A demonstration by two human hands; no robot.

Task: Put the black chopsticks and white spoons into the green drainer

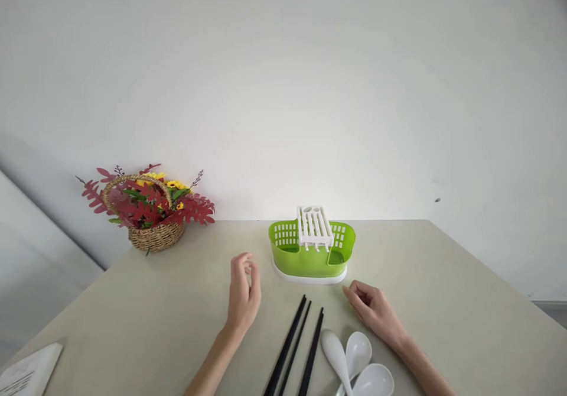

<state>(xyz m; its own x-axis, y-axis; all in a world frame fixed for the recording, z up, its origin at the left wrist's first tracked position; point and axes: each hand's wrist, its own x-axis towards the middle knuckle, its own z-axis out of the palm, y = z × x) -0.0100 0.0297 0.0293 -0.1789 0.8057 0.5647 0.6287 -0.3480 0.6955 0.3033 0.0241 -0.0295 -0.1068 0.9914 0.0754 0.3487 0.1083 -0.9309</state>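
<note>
My left hand (244, 294) rests to the left of a green basket (310, 262), its fingers loosely bent, the thumb apart, with nothing held. On the other side my right hand (372, 308) lies curled near the basket's front right corner, its fingers closed and nothing visible in them. A white slotted rack (315, 226) with holes and small hooks spans the basket's middle, and a white base tray (310, 279) sits underneath. Between my forearms lie several black chopsticks (290, 340). Beside them, nearer my right arm, are three white spoons (358, 351), partly cut off below.
A wicker basket (157, 237) of red leaves and yellow flowers stands at the table's back left. A white object with dark lines (33, 372) lies at the near left edge. Behind the table (390, 254) rises a plain wall.
</note>
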